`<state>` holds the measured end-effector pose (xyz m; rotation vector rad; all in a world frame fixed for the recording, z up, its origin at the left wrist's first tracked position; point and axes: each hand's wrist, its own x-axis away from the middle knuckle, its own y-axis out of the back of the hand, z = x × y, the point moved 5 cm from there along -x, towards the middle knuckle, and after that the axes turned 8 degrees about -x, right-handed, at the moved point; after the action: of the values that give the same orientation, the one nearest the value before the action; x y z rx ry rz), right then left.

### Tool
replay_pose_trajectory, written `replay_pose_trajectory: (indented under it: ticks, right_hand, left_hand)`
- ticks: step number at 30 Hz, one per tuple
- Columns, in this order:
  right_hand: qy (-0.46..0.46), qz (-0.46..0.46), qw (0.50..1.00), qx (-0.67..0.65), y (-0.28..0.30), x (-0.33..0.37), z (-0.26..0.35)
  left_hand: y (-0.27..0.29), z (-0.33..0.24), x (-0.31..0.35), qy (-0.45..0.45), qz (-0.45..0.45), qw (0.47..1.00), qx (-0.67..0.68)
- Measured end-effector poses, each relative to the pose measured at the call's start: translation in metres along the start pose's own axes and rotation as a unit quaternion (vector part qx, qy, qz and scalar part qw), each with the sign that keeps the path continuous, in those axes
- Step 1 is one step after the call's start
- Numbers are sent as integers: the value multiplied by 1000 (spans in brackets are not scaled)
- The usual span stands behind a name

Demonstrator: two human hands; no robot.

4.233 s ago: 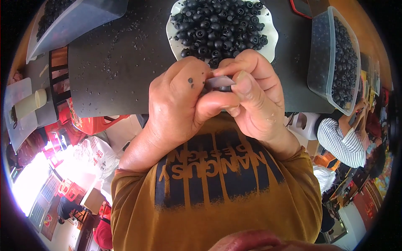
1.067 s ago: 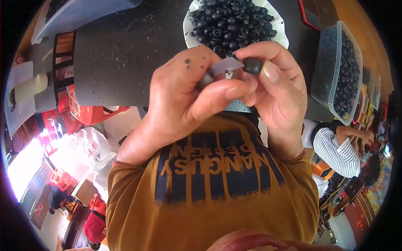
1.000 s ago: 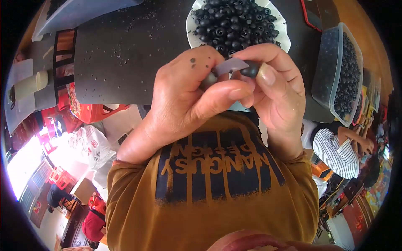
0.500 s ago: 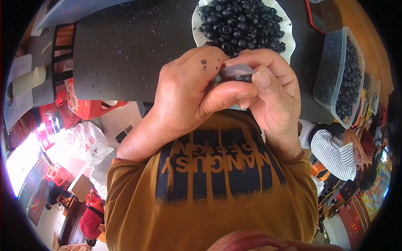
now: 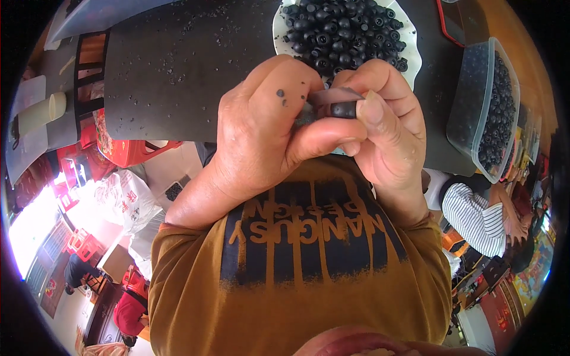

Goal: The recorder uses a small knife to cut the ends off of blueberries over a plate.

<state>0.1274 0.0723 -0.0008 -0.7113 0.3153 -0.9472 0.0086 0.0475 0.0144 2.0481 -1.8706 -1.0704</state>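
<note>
My left hand (image 5: 252, 121) is closed around a thin metal blade (image 5: 337, 95), whose handle end is hidden in the fist. Between the thumb and fingers of my right hand (image 5: 395, 127) is a small rounded black plastic part (image 5: 343, 110). The blade lies along the top of that part, and my left thumb presses close beneath it. Just beyond the hands stands a white scalloped plate (image 5: 414, 59), heaped with similar black parts (image 5: 344, 35). Small dark crumbs stick to the back of my left hand.
The dark tabletop (image 5: 160, 77) carries scattered black crumbs. To the right is a clear plastic tub (image 5: 460, 118) full of small black parts, with a red-edged phone (image 5: 451, 24) beyond it. A person in a striped top (image 5: 475, 213) is at the right; a red stool (image 5: 127, 153) stands left.
Both hands have shifted slightly, the left one a little leftward. More of the black part now shows between the fingers, and the blade has tilted over it.
</note>
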Motion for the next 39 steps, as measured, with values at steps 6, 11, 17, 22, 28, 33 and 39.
replay_pose_trajectory:
  ticks: [6, 11, 17, 22, 28, 33, 39]
  right_hand:
    - [-7, 10, 1000, -3, 1, 0, -2]
    - [-3, 13, 1000, 9, 0, 0, -3]
    - [-7, 19, 999, -31, 0, 1, -4]
    - [-10, 24, 1000, -7, -1, 0, -5]
    - [-14, 9, 999, -42, -3, 0, -6]
    - [-17, 13, 998, -51, -1, 0, -9]
    - [-21, -2, 998, -56, -2, 1, -11]
  left_hand:
    - [-1, 0, -1, -20, 11, 1000, 6]
    - [-1, -1, -1, -26, 21, 999, 0]
    - [0, 0, 1, -22, 19, 1000, 5]
    - [0, 0, 2, -26, 16, 999, 10]
    - [0, -1, 1, -35, 0, 999, 8]
    - [-1, -1, 0, -43, 11, 999, 2]
    - [-5, 6, 7, -40, 29, 999, -18]
